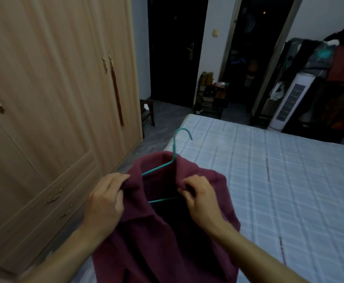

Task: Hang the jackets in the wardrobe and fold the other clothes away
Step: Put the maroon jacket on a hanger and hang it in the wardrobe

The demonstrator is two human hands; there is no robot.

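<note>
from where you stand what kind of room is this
Most likely a bedroom: a bed with a checked cover, a tall wooden wardrobe with its doors shut, and a heaped clothes rack by the far wall.

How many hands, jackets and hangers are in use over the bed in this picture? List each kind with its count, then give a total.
Hands: 2, the left hand and the right hand
Maroon jacket: 1
Teal hanger: 1
Total: 4
</note>
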